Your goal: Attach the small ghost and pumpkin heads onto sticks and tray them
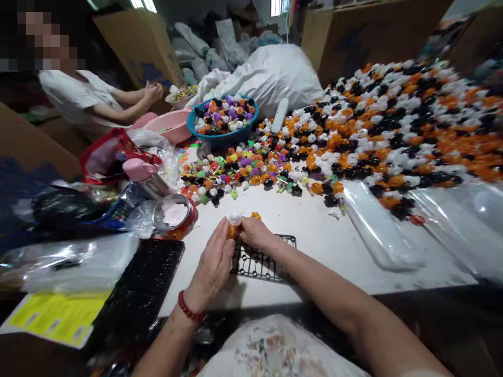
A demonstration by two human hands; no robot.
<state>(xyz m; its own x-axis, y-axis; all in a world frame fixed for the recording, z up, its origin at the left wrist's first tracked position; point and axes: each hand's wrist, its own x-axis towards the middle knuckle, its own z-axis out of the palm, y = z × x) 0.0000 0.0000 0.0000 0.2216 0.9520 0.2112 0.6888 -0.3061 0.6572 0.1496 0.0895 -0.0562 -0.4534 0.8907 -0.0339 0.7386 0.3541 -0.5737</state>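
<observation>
Near tabletop's front edge, left hand and right hand pinch white-and-orange plastic piece; seemingly mid-work, finished count unclear, big figurine pile left toward far-right corner

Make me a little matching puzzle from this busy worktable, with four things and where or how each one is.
Things:
1. Black grid
2. Small white piece
3. Blue basin
4. Red beaded bracelet

Places or states:
A. Heaped with small mixed-colour pieces
B. Around the left wrist
C. Flat on the white tabletop
D. Between the left hand and right hand

Pairs: 1-C, 2-D, 3-A, 4-B
</observation>
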